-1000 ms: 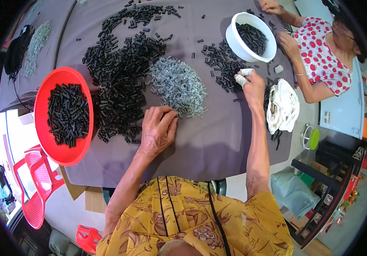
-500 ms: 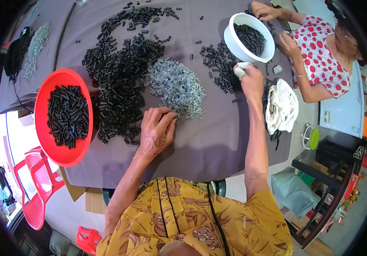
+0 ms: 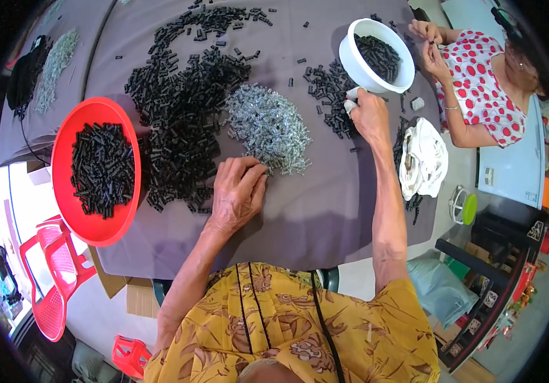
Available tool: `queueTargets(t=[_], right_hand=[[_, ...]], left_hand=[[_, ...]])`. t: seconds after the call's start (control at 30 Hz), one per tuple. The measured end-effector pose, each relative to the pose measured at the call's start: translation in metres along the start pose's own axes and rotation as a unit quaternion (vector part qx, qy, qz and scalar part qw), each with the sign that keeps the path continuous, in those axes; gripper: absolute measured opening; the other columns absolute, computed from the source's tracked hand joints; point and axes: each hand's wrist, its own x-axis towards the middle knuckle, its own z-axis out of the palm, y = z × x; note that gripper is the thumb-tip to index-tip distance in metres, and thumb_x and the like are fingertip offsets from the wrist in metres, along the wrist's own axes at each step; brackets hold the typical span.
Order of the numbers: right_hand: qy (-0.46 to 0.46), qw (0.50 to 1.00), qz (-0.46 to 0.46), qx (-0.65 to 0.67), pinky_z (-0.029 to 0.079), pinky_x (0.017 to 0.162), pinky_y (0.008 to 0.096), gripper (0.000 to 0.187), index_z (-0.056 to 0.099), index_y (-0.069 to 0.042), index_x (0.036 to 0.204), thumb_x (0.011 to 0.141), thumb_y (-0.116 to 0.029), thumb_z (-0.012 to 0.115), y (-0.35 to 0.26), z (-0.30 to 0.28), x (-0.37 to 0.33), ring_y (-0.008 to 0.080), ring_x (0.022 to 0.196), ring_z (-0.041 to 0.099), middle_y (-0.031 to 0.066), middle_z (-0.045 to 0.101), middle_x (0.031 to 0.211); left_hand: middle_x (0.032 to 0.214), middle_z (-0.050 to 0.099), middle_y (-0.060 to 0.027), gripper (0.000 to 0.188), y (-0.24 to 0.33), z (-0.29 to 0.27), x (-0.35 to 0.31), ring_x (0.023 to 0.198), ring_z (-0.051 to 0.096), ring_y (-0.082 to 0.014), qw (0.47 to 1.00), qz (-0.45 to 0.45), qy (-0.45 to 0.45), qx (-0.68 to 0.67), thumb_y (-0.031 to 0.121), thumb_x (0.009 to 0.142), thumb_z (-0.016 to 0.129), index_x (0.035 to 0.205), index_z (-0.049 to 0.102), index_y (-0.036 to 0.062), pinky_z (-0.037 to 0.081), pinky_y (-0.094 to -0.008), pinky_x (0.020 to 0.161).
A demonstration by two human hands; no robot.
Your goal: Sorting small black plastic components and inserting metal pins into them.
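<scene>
black tubular pieces (image 3: pixel 182 121) are flanking a glittering pile

black tubular pieces are covering much of the worktop (image 3: pixel 313 217) on the left, and a looser spread of them is lying on the right, beside the white bowl (image 3: pixel 348 56). a pile of small clear pieces (image 3: pixel 268 127) is sitting between, probably being kept central so that either hand is having it close.

the left hand (image 3: pixel 237 191) is resting at the pile's near edge with fingers curled down; its grip is hiding its tips, so i cannot tell whether it is pinching anything. the right hand (image 3: pixel 370 116) is hovering by the looser spread, just below the bowl. whitish wraps (image 3: pixel 352 93) are covering two of its tips, perhaps shielding the skin; whether that grip is holding a piece, i cannot tell.

the red bowl (image 3: pixel 96 232), far left, is also holding black pieces, presumably keeping them apart from the loose heap. a bunched white cloth (image 3: pixel 423 159) is lying near the right forearm.
</scene>
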Motion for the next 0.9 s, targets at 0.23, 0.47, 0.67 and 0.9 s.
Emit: queueTargets(t=[0.23,0.47,0.67,0.9], right_hand=[[0.009,0.695,0.187,0.694,0.026,0.038,0.0219,0.018,0.062,-0.003,0.095,0.083,-0.015,0.063,0.002,-0.034,-0.035,0.0084,0.044,0.041,0.0034,0.053,0.063],[-0.078,0.797,0.227,0.554,0.029,0.04,0.0213,0.008,0.066,-0.002,0.086,0.082,-0.007,0.063,-0.019,-0.027,-0.051,0.005,0.046,0.042,-0.0031,0.052,0.059],[-0.019,0.995,0.023,0.095,0.046,0.061,0.0473,0.016,0.063,-0.005,0.088,0.078,-0.016,0.064,-0.037,-0.004,-0.051,0.0394,0.069,0.06,0.0196,0.062,0.071],[-0.007,0.999,-0.002,0.041,0.045,0.056,0.0331,0.018,0.064,-0.004,0.095,0.08,-0.012,0.067,-0.032,-0.002,-0.051,0.0243,0.056,0.059,0.0152,0.063,0.066]], left_hand=[[0.091,0.056,-0.0083,0.021,-0.001,-0.001,-0.001,0.08,0.053,-0.0267,1.0,-0.004,0.001,0.005,-0.001,0.069,0.066,0.089,0.062,0.0029,0.042,-0.0368,0.07],[0.092,0.057,-0.0103,0.017,0.001,0.0,0.0,0.082,0.054,-0.0283,1.0,-0.008,-0.004,0.006,-0.001,0.071,0.067,0.087,0.063,0.0016,0.044,-0.0377,0.069],[0.091,0.057,-0.0084,0.02,-0.001,0.002,-0.001,0.08,0.053,-0.0269,1.0,-0.001,0.005,0.003,-0.002,0.069,0.066,0.089,0.062,0.0027,0.042,-0.0368,0.07],[0.091,0.057,-0.0082,0.021,-0.002,0.002,-0.002,0.081,0.053,-0.0267,1.0,0.003,0.007,0.006,-0.002,0.069,0.067,0.088,0.062,0.003,0.042,-0.0366,0.07]])
